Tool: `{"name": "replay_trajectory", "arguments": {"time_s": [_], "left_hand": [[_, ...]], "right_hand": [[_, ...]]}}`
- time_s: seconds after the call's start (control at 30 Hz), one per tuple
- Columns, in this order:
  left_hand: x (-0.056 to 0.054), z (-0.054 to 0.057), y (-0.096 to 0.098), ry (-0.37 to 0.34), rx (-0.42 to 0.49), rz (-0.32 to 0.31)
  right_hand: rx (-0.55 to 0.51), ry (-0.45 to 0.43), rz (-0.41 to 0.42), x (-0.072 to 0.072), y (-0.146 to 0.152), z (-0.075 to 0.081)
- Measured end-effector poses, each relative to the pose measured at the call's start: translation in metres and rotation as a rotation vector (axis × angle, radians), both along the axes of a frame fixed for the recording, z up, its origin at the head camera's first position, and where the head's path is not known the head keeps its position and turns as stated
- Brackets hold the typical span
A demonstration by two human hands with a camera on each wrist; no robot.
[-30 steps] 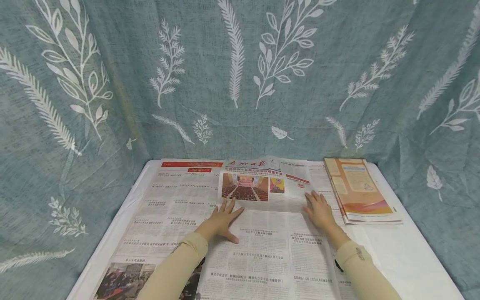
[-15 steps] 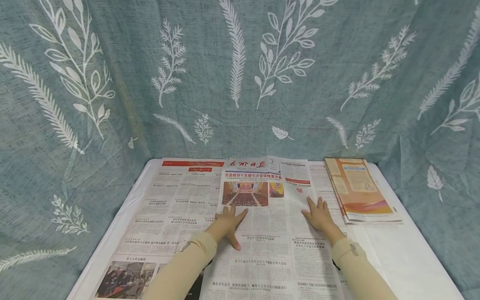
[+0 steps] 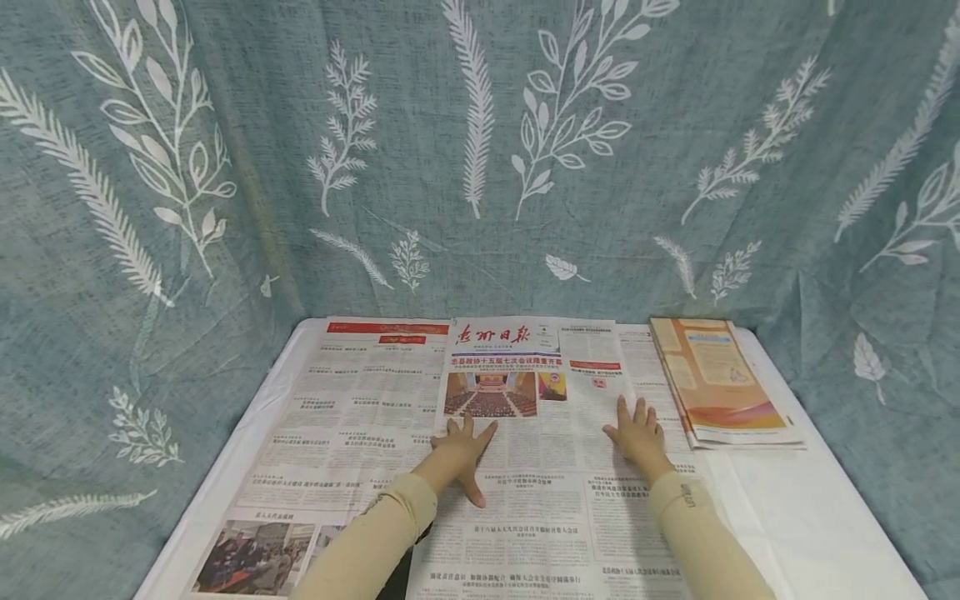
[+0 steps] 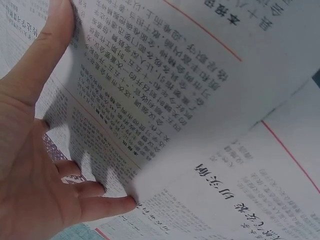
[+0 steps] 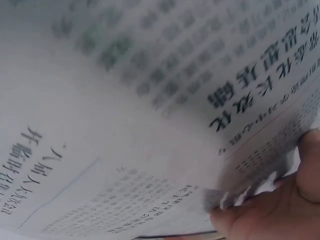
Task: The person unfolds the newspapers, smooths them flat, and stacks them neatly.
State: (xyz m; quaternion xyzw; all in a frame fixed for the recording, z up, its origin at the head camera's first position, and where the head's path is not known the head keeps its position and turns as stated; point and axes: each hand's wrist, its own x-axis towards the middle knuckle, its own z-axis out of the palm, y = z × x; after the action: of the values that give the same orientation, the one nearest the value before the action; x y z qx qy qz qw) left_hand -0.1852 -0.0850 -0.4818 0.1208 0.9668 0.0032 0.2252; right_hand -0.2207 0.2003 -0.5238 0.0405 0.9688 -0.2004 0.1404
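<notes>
A newspaper (image 3: 528, 454) with a red masthead and a photo of a hall lies spread in the middle of the table in the head view. On its left part my left hand (image 3: 457, 454) rests with fingers spread, just below the photo. My right hand (image 3: 639, 435) rests near the right side of the same paper, fingers apart and pointing forward. In the left wrist view the fingertips of the left hand (image 4: 45, 190) touch the printed page. Part of the right hand (image 5: 280, 210) shows against the paper in the right wrist view.
Under it on the left lies another newspaper sheet (image 3: 315, 454) with a red banner. A folded stack of orange-printed paper (image 3: 723, 379) sits at the back right. White cloth (image 3: 795, 508) covers the table, and a green leaf-patterned curtain (image 3: 480, 167) hangs behind and at both sides.
The newspaper's top part, curled and tilted earlier, now lies flat with its masthead readable. Both hands have slid slightly toward the person, the left also a little to the right.
</notes>
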Motion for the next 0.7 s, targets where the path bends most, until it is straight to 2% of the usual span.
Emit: {"name": "replay_trajectory", "arguments": {"time_s": [0.2, 0.37, 0.53, 0.7], "left_hand": [[0.001, 0.002, -0.002, -0.046, 0.071, 0.033], [0.003, 0.004, -0.003, -0.036, 0.063, 0.02], [0.003, 0.003, -0.004, -0.036, 0.023, 0.019], [0.004, -0.002, -0.005, -0.023, 0.053, 0.012]], "right_hand": [[0.093, 0.015, -0.107, -0.002, -0.005, 0.004], [0.17, 0.022, -0.125, -0.005, -0.003, 0.009], [0.12, 0.011, -0.174, -0.003, 0.0, 0.017], [0.012, -0.037, -0.233, 0.0, 0.006, 0.022]]}}
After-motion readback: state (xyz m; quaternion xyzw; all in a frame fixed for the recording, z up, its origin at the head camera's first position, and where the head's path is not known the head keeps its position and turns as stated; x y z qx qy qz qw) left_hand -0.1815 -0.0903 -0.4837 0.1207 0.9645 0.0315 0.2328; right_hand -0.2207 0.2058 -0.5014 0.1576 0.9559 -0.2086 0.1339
